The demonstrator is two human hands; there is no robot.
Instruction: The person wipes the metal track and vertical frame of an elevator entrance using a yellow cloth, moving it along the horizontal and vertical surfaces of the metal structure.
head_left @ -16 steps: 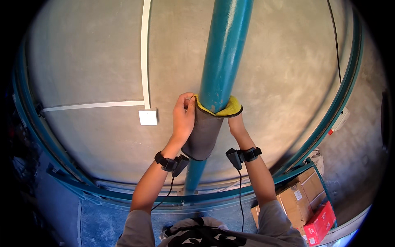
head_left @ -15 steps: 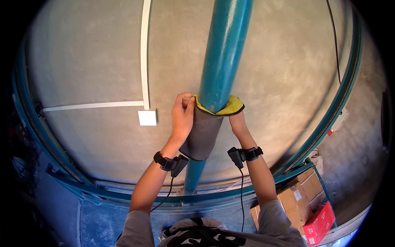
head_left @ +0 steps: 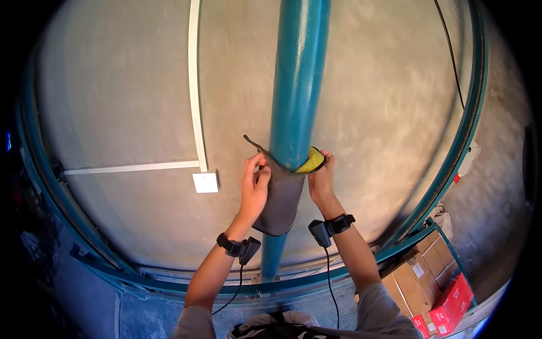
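A dark grey fabric sleeve (head_left: pixel 280 206) with black edging and a yellow lining is wrapped around an upright teal pipe (head_left: pixel 296 85). My left hand (head_left: pixel 255 189) is at the sleeve's upper left edge, its fingers curled in and closed on the fabric. A loose strip of the sleeve's edge sticks out above those fingers, away from the pipe. On the other side, my right hand (head_left: pixel 323 179) grips the upper right edge, where the yellow lining shows folded outward. Its fingertips are partly behind the fabric. The back of the sleeve is hidden by the pipe.
Behind the pipe is a grey wall with a white cable duct (head_left: pixel 194 85) and a white switch plate (head_left: pixel 205 182). A teal frame (head_left: pixel 471 130) curves around the view. Cardboard boxes (head_left: pixel 409 285) and a red box (head_left: pixel 451 305) stand at the lower right.
The sleeve's top edge has turned on the pipe. A strip now sticks out at the left, and less yellow lining shows. My right hand has come more into view at the right edge.
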